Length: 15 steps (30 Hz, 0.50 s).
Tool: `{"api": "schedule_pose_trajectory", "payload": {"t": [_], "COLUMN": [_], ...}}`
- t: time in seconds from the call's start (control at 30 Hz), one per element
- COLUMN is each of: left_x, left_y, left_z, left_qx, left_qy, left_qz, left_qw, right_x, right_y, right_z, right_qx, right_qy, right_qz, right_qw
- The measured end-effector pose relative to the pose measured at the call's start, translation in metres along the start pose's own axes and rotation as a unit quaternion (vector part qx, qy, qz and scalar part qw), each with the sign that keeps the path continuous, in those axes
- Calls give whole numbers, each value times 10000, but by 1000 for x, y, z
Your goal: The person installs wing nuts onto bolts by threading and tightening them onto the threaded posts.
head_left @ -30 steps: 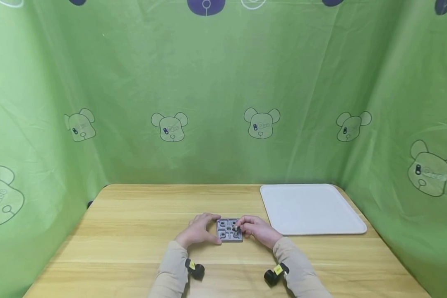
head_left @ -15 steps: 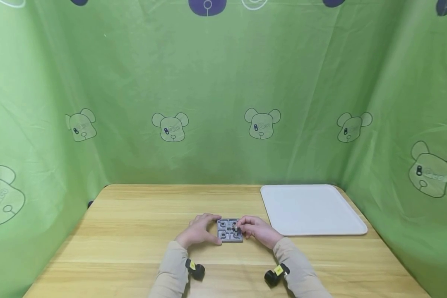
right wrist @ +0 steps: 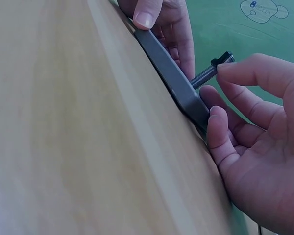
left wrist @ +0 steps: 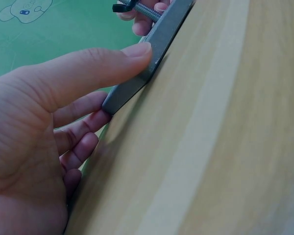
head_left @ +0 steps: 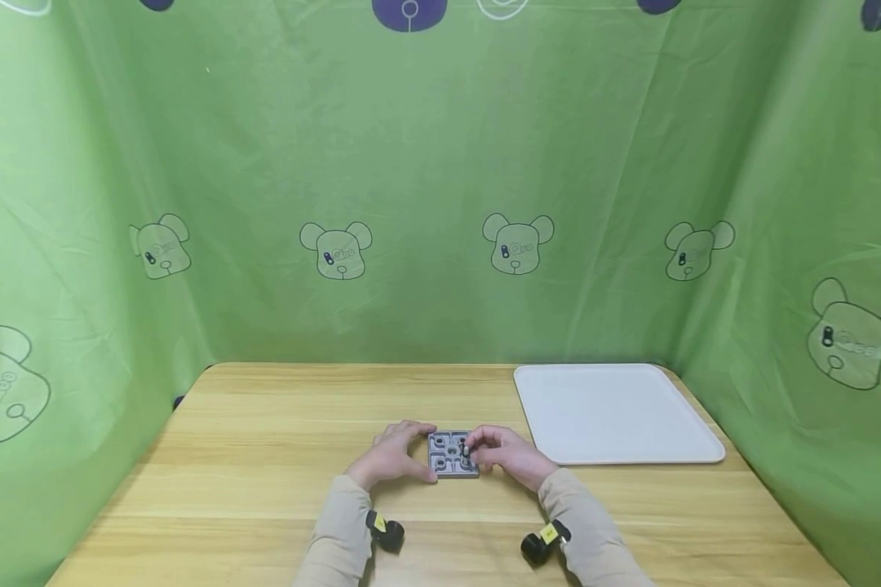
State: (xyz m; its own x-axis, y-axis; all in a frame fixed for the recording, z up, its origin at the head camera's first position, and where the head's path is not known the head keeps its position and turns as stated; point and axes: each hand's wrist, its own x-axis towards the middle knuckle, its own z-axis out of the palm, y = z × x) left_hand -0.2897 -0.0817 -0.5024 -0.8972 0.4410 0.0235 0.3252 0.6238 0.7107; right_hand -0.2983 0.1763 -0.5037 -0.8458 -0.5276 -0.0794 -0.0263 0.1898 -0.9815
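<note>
A square grey plate (head_left: 446,473) with recessed pockets and a centre hole lies on the wooden table. My left hand (head_left: 391,456) grips its left side, thumb on the near edge and fingers at the far edge. A threaded bolt (right wrist: 203,77) rises from the plate's right side, with a black wing nut (right wrist: 223,59) near its upper end. The thumb and forefinger of my right hand (head_left: 512,455) are at this nut and seem to pinch it; its far side is hidden. My other right fingers curl beside the plate's edge in the right wrist view.
A white tray (head_left: 617,412) lies to the right, just beyond my right hand. Green cloth (head_left: 426,318) with bear prints surrounds the table (head_left: 301,399) at the back and sides. A black camera is strapped to each sleeve.
My right thumb and forefinger have shifted slightly around the wing nut, and a wider gap shows between them. The left hand and the plate stay in place.
</note>
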Motion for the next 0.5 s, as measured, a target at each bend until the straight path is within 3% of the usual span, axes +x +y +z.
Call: {"api": "schedule_pose_trajectory", "payload": {"t": [0.5], "left_x": [0], "left_y": [0], "left_z": [-1], "left_qx": [-4], "left_qy": [2], "left_qz": [25], "left_qw": [10000], "right_x": [-2], "right_y": [-6], "right_z": [6], "right_qx": [-260], "right_qy": [183], "right_qz": [58], "right_qw": [9995]}}
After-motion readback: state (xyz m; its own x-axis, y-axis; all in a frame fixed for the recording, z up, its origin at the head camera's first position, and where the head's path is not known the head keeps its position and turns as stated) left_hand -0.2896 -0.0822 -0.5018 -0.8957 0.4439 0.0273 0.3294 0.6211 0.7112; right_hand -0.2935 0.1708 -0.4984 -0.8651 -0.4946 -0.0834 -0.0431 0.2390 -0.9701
